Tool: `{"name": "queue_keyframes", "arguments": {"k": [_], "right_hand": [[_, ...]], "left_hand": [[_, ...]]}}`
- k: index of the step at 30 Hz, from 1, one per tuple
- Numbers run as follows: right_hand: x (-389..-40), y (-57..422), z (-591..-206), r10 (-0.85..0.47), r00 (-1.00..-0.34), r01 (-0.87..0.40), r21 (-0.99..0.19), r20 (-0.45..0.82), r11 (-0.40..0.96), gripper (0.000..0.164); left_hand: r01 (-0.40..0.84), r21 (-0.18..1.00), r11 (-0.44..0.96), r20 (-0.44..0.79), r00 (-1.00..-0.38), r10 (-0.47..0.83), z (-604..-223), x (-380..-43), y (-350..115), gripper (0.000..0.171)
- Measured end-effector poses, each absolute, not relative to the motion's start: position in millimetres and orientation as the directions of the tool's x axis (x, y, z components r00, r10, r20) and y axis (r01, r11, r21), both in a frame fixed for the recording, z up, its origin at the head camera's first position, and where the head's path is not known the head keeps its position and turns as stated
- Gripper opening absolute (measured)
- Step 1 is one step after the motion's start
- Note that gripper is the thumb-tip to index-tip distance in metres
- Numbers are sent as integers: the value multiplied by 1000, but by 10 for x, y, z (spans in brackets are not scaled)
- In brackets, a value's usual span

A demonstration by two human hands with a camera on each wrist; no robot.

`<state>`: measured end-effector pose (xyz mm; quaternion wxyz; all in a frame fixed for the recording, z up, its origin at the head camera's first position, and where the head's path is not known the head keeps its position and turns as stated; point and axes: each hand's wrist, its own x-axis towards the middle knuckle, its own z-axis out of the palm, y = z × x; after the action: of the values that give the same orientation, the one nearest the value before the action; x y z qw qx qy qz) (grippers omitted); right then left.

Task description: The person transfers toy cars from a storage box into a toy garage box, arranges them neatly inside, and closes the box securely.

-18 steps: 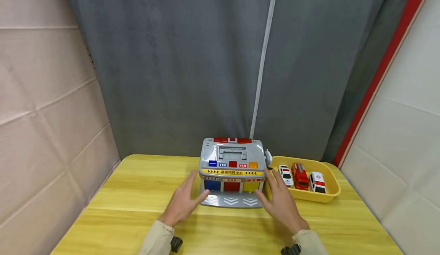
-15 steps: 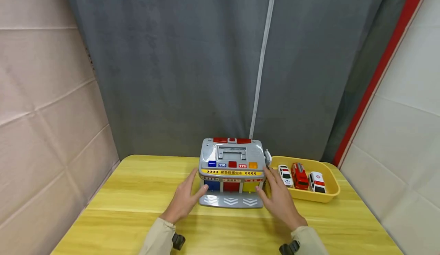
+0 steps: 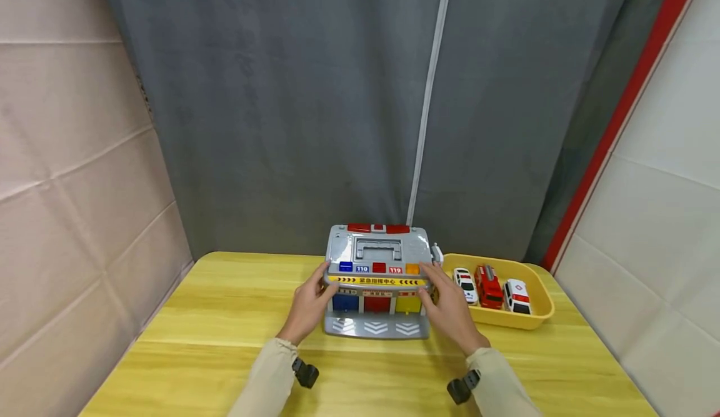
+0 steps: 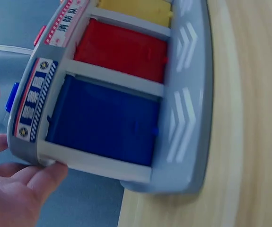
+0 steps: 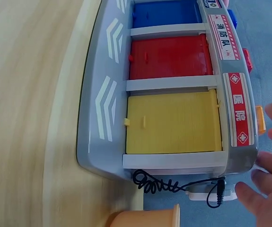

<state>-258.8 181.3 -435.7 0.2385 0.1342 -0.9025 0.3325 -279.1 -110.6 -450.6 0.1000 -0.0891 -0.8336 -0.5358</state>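
A grey toy emergency station [image 3: 347, 251] stands on the wooden table, with a blue door [image 4: 105, 120], a red door [image 4: 121, 52] and a yellow door [image 5: 173, 123], all closed. At its left end my left hand [image 3: 306, 307] touches the roof corner, thumb at the front edge and fingers behind. My right hand [image 3: 452, 311] is at the right end, its index fingertip by the orange button [image 3: 412, 269]. In the right wrist view, the fingers lie close to that button, and contact is hard to tell. A coiled black cord [image 5: 157, 184] hangs at the right side.
Beside the station on the right is a yellow tray [image 3: 540, 295]. It holds a white toy car [image 3: 465, 284], a red fire engine [image 3: 488, 287] and a white ambulance [image 3: 517, 295]. A grey curtain [image 3: 270, 123] hangs behind the table [image 3: 225, 323].
Both hands have come in and up along the station's ends. The left now reaches the roof corner, and the right index has moved onto the roof's front edge near the orange button.
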Motion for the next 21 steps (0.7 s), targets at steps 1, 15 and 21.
{"name": "queue_keyframes", "arguments": {"k": [1, 15, 21], "right_hand": [[-2603, 1807, -4355, -84, -849, -406, -540, 522, 737, 48], [-2774, 1789, -4310, -18, -839, -382, -565, 543, 731, 33], [-2796, 1810, -4328, -24, -841, -391, -578, 540, 716, 33]], "left_hand": [[259, 870, 420, 271, -962, 32, -4504, -2803, -1095, 57], [250, 851, 462, 293, -956, -22, -4468, -2897, -1039, 44], [251, 854, 455, 291, -957, -18, -4468, -2893, -1020, 44]]}}
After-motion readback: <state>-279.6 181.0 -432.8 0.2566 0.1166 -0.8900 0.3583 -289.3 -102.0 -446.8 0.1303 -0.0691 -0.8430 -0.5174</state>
